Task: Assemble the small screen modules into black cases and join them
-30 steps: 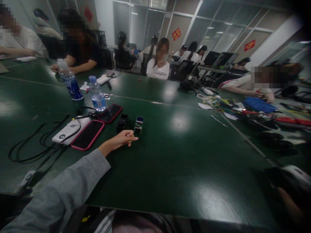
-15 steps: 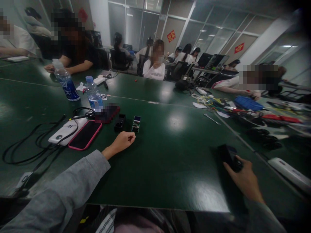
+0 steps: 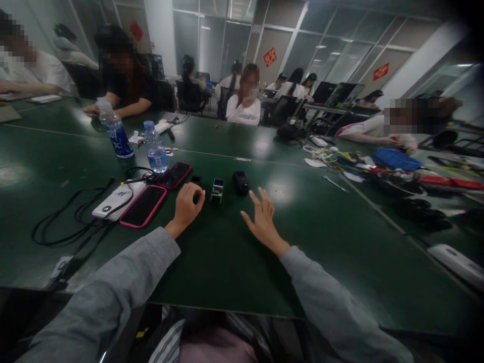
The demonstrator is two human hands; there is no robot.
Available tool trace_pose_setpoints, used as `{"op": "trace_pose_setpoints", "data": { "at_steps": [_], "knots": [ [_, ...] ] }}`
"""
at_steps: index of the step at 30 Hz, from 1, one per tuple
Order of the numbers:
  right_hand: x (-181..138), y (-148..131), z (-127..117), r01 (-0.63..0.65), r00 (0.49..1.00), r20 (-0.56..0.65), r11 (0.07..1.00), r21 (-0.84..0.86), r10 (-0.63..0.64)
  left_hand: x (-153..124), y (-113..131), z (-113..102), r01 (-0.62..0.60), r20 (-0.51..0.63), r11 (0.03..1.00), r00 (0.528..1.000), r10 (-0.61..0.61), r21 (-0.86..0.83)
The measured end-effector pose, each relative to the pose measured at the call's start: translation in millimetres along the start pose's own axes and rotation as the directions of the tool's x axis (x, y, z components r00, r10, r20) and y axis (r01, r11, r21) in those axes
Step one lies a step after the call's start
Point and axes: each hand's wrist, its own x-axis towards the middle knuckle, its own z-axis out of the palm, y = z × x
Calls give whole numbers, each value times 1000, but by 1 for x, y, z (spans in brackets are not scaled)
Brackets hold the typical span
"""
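Where its dark screen [image 3: 218, 183] ends, the circuit board [image 3: 217, 194] shows green, between splayed right hand [image 3: 262, 220] and curled left hand [image 3: 186, 205], grip unclear.

Dim, greyish indoor light, pale glare on the green surface [image 3: 230, 262] right of centre and along its far side, small bright reflections in glass panels [image 3: 212, 45], background soft, wide-angle lean, upper right corner blacked out.
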Motion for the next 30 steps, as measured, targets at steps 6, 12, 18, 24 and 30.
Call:
{"op": "trace_pose_setpoints", "data": {
  "at_steps": [6,12,18,24,30],
  "knots": [
    [-6,-17,0,91,995,42,995,-38,-89,4,-12,6,74,-281,989,959,-36,124],
    [-1,10,-4,-178,953,-239,982,56,186,1,-17,9,17,-297,990,954,25,138],
    [2,31,-4,-249,901,-311,947,202,304,-2,-17,12,-266,-138,950,947,289,163],
    [-1,17,-7,-188,930,-263,948,257,255,-6,-6,12,-475,32,875,880,474,96],
    [0,10,-9,-114,945,-282,976,184,164,-5,-8,16,-590,140,803,805,577,86]
  ]
}}
